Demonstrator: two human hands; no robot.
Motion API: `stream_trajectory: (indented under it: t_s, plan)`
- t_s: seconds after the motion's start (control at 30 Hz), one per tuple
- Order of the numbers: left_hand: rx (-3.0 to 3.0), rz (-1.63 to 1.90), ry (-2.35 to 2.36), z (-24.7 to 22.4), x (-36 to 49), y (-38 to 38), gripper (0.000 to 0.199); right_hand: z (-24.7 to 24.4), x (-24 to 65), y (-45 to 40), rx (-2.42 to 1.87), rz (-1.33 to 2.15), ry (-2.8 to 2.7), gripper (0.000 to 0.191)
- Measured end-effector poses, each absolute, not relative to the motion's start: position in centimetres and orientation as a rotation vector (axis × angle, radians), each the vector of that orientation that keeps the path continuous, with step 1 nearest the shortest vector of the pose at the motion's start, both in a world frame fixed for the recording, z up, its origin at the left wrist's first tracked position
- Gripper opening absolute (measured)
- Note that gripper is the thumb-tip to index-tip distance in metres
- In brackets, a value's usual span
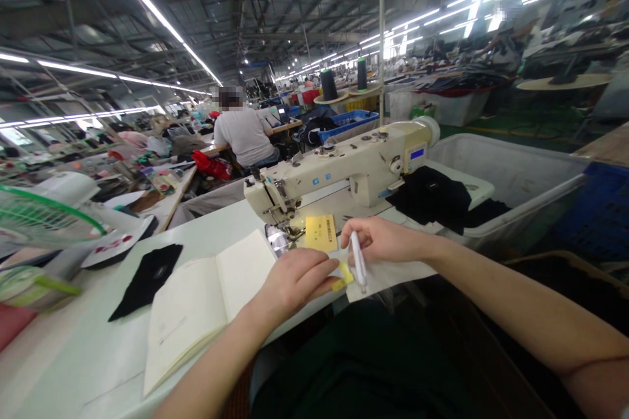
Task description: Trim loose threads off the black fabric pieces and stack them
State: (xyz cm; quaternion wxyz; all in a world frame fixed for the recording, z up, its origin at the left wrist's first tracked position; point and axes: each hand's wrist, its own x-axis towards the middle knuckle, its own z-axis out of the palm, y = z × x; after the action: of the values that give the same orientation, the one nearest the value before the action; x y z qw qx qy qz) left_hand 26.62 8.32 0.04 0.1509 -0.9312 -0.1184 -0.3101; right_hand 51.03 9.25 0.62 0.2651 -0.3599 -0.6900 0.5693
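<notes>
– The hands?
– The left hand (301, 272) pinches a yellow slip (346, 275) at its fingertips; just beside it, the right hand (377, 239) curls around what looks like a white pen (358, 260).
– What could go wrong?
– A slack pinch could drop the slip past the table (219, 230) edge below the left hand.

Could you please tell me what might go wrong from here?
The left hand is close to the needle end of the sewing machine, so an accidental start could injure it. The white pen in the right hand slants over the pale sheet and might mark it. The small yellow slip, near the edge, could drop off the table.
</notes>
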Motion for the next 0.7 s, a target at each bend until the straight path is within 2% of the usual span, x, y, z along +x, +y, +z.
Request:
stream_trajectory:
  t_s: [0.27, 0.5, 0.7]
  plan:
    - [-2.699, -0.718, -0.247, 0.5, 26.3, 8.0, 0.016, 1.8, 50.9, 9.4, -1.023, 1.539, -1.999, 0.031]
    - [-2.816, -0.703, -0.26, 0.8, 26.1, 7.5, 0.028, 2.3, 50.8, 9.7, -1.034, 1.512, -2.086, 0.031]
    - [-2.917, -1.003, -0.295, 0.1, 25.9, 7.4, 0.02, 2.4, 50.9, 9.9, -0.985, 1.548, -2.106, 0.034]
